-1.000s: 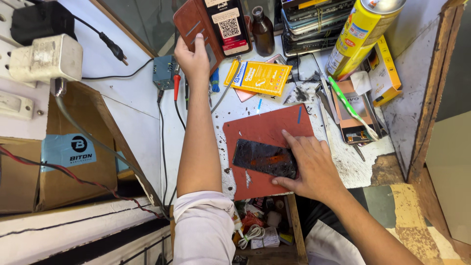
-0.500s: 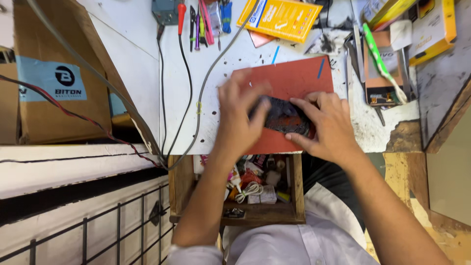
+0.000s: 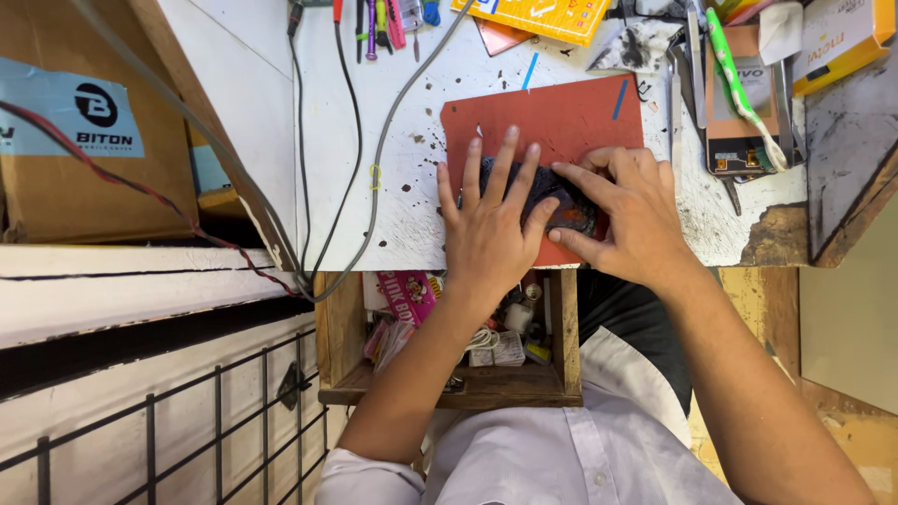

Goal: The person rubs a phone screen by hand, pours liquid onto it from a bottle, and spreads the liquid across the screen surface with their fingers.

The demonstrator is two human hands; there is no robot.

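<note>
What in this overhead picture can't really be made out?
- Dark flat object on the red mat: mostly covered by the left hand and right hand.
- Open drawer: contents partly hidden by the left forearm.
- Yellow packet and hand tools: cut off by the top edge.

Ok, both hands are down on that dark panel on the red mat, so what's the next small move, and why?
Probably lift the left hand a little while the right hand keeps pinning the dark panel to the red mat. Spread fingers cover most of the panel, so its surface and edges cannot be checked, and one hand looks enough to hold it flat.
</note>
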